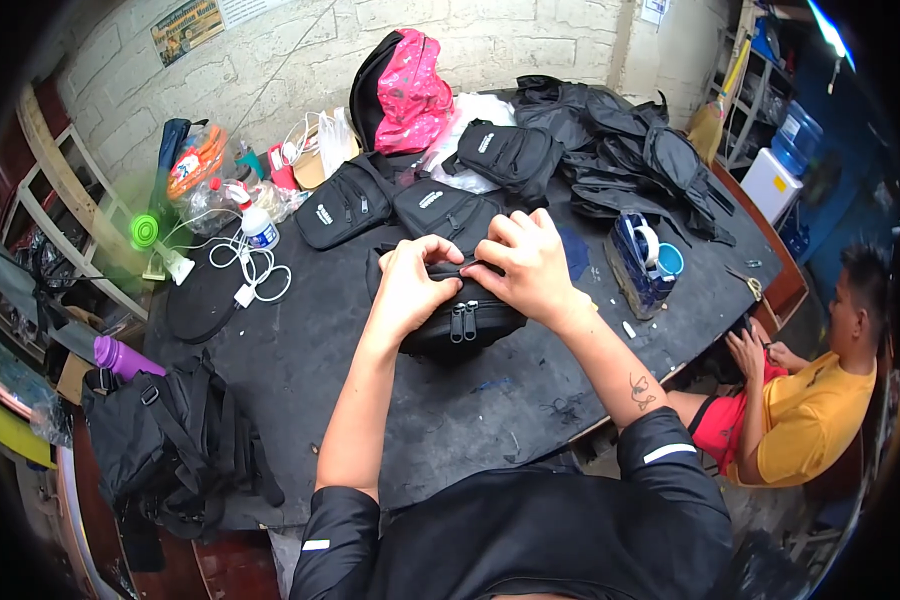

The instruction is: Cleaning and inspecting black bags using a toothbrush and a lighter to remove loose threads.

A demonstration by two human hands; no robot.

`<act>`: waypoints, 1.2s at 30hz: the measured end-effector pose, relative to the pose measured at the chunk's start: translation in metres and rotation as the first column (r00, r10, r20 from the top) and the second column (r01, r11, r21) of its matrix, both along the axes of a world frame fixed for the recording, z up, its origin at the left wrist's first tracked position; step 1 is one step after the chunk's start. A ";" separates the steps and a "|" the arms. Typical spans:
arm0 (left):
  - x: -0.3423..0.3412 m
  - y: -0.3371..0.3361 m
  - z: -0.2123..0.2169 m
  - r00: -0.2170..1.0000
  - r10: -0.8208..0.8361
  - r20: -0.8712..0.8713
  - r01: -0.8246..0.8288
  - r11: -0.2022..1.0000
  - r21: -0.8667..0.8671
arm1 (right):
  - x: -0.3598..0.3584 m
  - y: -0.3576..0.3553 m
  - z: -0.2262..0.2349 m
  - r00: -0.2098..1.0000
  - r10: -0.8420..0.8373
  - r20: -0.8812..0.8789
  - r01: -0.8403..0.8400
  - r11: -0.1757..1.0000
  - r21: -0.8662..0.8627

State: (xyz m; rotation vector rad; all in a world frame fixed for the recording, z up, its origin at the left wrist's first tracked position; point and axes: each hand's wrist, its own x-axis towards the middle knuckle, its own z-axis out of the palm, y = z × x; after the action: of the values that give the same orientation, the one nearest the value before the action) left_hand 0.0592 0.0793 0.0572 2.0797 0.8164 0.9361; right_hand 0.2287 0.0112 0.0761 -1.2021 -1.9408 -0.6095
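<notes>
Hands are laid together on a small black bag point(460, 315) in the middle of the dark table point(450, 410). The left hand point(413, 285) is curled over the bag's top edge, fingers bent and gripping the fabric; its fingertips are hidden where they are tucked against the bag. The right hand point(528, 262) is pressed flat-knuckled on the same edge, pinching it, and the thumb is concealed beneath the fingers. Two zip pulls are seen on the bag's front, but what is pinched between the hands cannot be made out. Behind the bag, more black bags point(390, 205) are lined up, partly covered by one another. A pink bag point(415, 90) is propped against the wall. At the right rim, a seated person point(805, 400) in a yellow shirt is cut off by the table's edge.
</notes>
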 end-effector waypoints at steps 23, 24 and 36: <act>-0.009 -0.004 0.001 0.994 0.089 0.055 -0.093 0.994 0.061 | 0.058 -0.001 -0.062 0.631 -0.145 -0.762 0.074 0.989 -0.127; -0.009 -0.002 -0.001 0.992 0.107 0.060 -0.111 0.991 0.072 | 0.064 -0.007 -0.079 0.628 -0.309 -0.714 0.227 0.951 -0.212; 0.015 -0.009 -0.007 0.955 0.288 0.070 -0.290 0.857 0.426 | 0.143 -0.031 -0.202 0.600 -0.775 -0.198 0.622 0.608 -0.494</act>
State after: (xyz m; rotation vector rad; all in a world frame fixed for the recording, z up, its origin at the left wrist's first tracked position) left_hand 0.0739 0.0706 0.0502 2.3669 1.0117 1.3903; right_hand 0.3715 -0.0194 -0.1255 -2.2187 -1.1835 -0.3207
